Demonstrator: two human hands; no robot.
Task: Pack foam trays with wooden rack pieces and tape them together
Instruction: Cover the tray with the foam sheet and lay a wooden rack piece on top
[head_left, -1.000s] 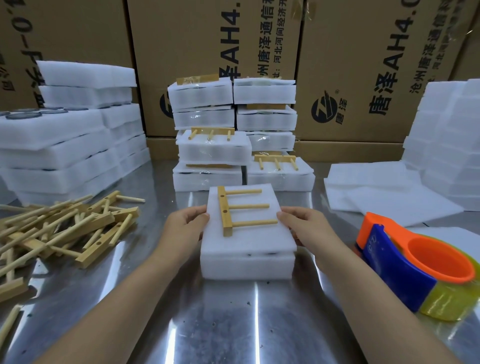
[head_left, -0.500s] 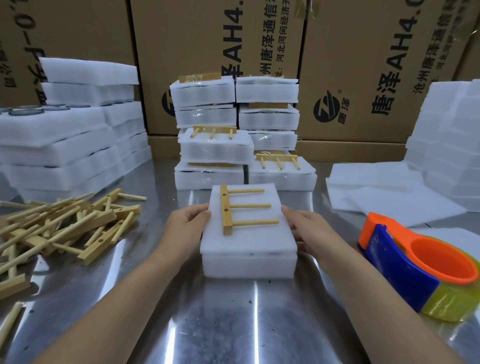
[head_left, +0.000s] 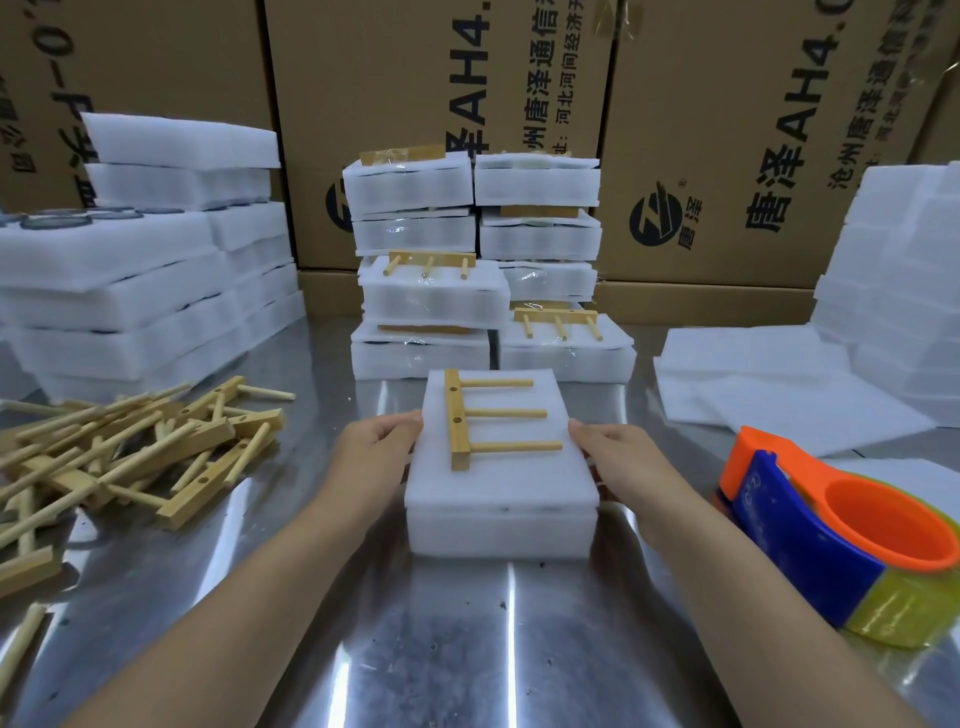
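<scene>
A white foam tray stack (head_left: 501, 512) lies on the steel table in front of me, two layers thick. On its top rests a wooden rack piece (head_left: 470, 426), a bar with three dowels pointing right. My left hand (head_left: 371, 457) grips the stack's left edge, thumb on top. At the right edge my right hand (head_left: 621, 457) holds the stack the same way. An orange and blue tape dispenser (head_left: 836, 530) with yellowish tape stands at the right, untouched.
A heap of loose wooden rack pieces (head_left: 124, 452) lies at the left. Taped foam packs (head_left: 478, 270) are stacked behind the tray. Plain foam piles stand at far left (head_left: 140, 280) and far right (head_left: 893, 291), thin foam sheets (head_left: 779, 389) lie nearby, cardboard boxes (head_left: 441, 78) behind.
Both hands stay on the foam stack's sides. The stack and rack piece have barely shifted; only the view has moved slightly.
</scene>
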